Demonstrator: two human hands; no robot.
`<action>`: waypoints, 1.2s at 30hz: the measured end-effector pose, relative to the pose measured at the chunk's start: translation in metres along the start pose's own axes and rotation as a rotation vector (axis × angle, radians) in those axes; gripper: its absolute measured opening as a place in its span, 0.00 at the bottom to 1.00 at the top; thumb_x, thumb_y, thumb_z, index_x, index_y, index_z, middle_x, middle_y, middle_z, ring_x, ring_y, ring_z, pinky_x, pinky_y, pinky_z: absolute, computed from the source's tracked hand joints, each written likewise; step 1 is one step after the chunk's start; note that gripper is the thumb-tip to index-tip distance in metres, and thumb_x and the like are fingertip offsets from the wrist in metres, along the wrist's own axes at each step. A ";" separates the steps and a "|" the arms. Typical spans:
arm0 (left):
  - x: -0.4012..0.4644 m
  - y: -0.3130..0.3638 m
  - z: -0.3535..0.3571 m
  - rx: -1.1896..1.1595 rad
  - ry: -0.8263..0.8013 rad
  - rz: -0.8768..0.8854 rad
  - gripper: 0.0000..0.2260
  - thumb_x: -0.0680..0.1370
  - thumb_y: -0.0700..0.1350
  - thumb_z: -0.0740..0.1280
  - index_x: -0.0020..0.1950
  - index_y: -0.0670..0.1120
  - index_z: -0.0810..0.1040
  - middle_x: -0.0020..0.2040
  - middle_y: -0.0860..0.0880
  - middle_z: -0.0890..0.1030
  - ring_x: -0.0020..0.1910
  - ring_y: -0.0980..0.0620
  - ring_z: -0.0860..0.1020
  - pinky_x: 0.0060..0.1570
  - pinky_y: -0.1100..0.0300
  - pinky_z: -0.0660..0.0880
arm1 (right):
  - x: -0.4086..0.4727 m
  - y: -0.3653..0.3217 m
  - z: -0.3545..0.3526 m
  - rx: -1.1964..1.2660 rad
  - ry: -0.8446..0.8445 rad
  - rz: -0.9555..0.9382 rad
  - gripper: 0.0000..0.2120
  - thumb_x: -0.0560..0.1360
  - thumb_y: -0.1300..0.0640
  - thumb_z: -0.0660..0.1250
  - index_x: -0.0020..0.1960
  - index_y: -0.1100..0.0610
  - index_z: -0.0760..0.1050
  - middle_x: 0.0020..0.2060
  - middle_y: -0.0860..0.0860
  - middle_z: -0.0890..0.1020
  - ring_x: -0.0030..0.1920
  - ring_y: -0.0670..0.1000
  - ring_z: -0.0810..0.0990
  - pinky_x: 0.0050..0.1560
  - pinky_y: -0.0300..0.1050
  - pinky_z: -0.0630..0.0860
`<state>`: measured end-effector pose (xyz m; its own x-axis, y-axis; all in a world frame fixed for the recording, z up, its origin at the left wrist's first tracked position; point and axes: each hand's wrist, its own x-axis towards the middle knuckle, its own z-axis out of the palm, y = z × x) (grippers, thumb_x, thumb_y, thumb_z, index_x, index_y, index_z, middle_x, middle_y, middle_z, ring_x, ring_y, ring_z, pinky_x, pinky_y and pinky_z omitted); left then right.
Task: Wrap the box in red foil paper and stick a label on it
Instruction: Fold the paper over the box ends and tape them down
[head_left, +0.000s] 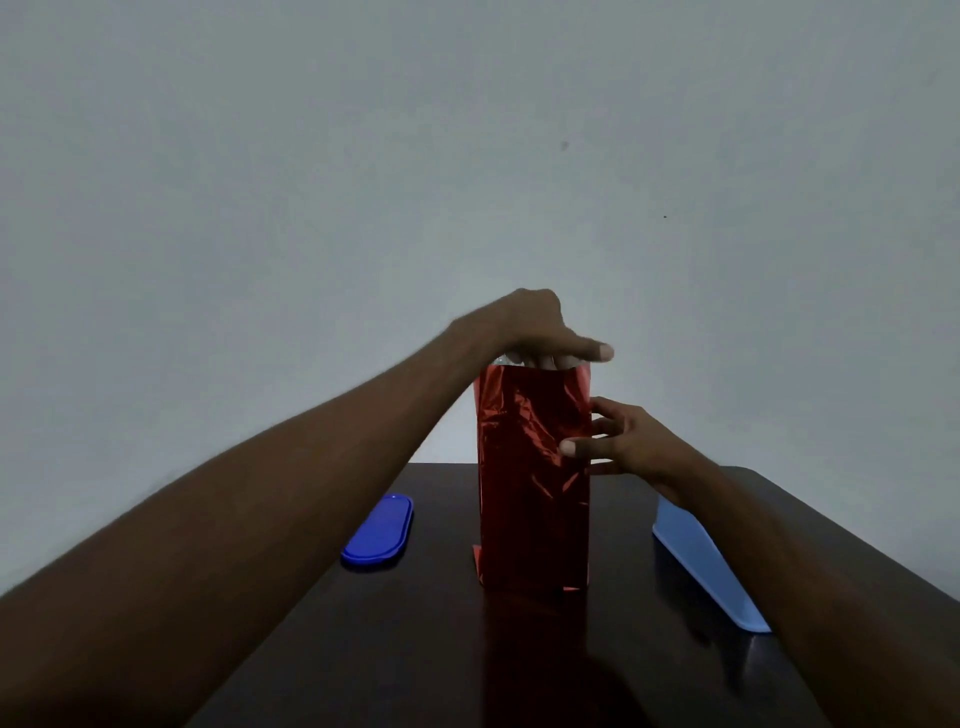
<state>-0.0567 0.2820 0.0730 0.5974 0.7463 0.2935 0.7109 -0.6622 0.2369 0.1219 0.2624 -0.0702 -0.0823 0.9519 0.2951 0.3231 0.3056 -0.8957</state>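
A tall box covered in crinkled red foil paper (532, 478) stands upright in the middle of the dark table (415, 649). The foil's upper edge rises past the box's top, and a silvery inner side shows at the top left. My left hand (540, 332) lies over the top of the box, fingers reaching down into the open foil end, thumb stretched out to the right. My right hand (623, 441) holds the box's right side at mid height, thumb on the front face, fingers spread along the side. No label is in view.
A dark blue oval lid (378, 531) lies flat on the table left of the box. A light blue container (701, 561) stands to the right, partly behind my right forearm. A plain pale wall rises behind the table.
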 end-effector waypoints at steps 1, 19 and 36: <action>0.002 0.002 0.007 0.063 -0.001 0.008 0.19 0.71 0.62 0.73 0.39 0.45 0.84 0.37 0.52 0.84 0.36 0.55 0.80 0.39 0.60 0.75 | 0.000 0.000 0.000 0.004 0.000 0.002 0.32 0.66 0.53 0.80 0.68 0.48 0.73 0.56 0.51 0.84 0.55 0.52 0.84 0.60 0.58 0.79; 0.030 0.004 0.018 -0.282 0.034 0.021 0.16 0.81 0.33 0.58 0.66 0.40 0.76 0.53 0.37 0.83 0.47 0.44 0.83 0.43 0.58 0.81 | -0.002 0.002 -0.009 -0.017 -0.004 0.011 0.32 0.66 0.50 0.81 0.68 0.46 0.74 0.56 0.50 0.84 0.57 0.52 0.83 0.61 0.58 0.79; -0.050 -0.098 0.041 -0.418 0.342 -0.175 0.02 0.73 0.40 0.74 0.45 0.43 0.85 0.39 0.46 0.85 0.39 0.52 0.84 0.43 0.57 0.82 | -0.013 0.001 -0.011 0.046 -0.009 -0.008 0.25 0.71 0.55 0.76 0.66 0.47 0.75 0.56 0.51 0.84 0.55 0.51 0.84 0.57 0.52 0.81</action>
<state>-0.1405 0.3121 -0.0032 0.2801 0.8293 0.4835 0.5399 -0.5525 0.6350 0.1333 0.2502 -0.0710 -0.0929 0.9496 0.2994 0.2790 0.3135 -0.9077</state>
